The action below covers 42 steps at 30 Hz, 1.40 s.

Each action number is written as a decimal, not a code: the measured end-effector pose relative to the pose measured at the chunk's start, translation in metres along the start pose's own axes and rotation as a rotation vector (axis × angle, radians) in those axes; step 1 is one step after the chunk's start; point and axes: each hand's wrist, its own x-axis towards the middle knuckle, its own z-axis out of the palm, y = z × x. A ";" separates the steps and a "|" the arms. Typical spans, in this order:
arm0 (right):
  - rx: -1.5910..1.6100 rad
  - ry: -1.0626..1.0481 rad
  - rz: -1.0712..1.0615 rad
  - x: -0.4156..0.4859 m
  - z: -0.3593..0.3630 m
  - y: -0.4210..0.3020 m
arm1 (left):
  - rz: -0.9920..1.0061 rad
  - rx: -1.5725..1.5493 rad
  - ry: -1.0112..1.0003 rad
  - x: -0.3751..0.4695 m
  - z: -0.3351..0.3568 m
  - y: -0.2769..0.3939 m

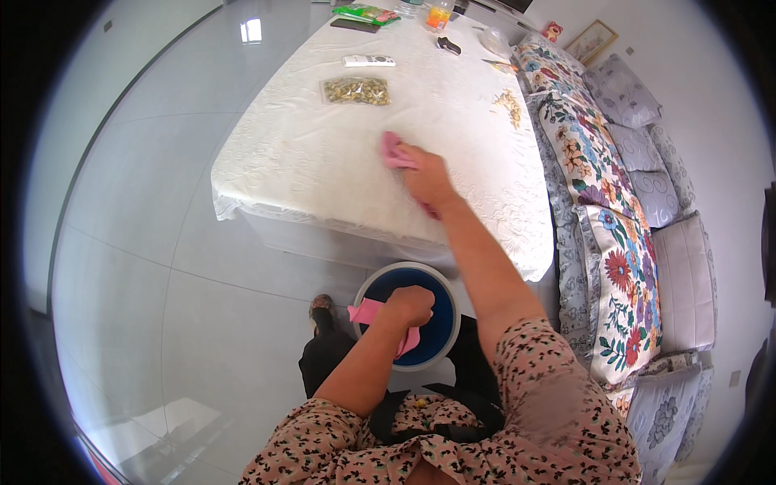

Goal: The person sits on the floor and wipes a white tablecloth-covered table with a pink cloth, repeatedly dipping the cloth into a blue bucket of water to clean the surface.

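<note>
My right hand [427, 179] reaches over the white embossed tablecloth [291, 157] and grips a crumpled pink cloth [397, 153]. Part of that cloth shows below the palm, and the hand is slightly blurred. Lower down, my left hand [412, 305] is closed around a second pink cloth [365, 311], whose ends stick out on two sides of the forearm. This hand is above a round bin [441, 327] with a blue inside and a pale rim, standing on the floor between my legs. Its bottom is partly hidden by the hand and forearm.
On the table lie a clear bag of dried food [356, 91], a white remote control [368, 60], a dark phone [354, 25], a small scattered pile [510, 108], scissors [500, 64] and an orange-labelled bottle [438, 17]. A flower-patterned sofa [582, 151] borders the right side.
</note>
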 end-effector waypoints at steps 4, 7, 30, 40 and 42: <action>0.143 -0.118 -0.223 0.010 0.043 -0.065 | 0.050 -0.118 0.166 0.033 0.045 -0.027; 0.167 -0.249 -0.323 -0.012 0.058 -0.099 | 0.246 -0.307 0.516 0.021 0.048 -0.018; -0.147 0.204 0.085 -0.112 -0.095 -0.005 | -0.075 0.053 -0.052 0.001 -0.011 0.005; 0.444 0.145 0.558 -0.095 -0.174 -0.005 | -0.081 0.020 -0.045 0.007 -0.002 0.004; 0.268 0.441 0.496 -0.075 -0.213 0.059 | -0.079 0.050 -0.060 0.010 -0.005 0.009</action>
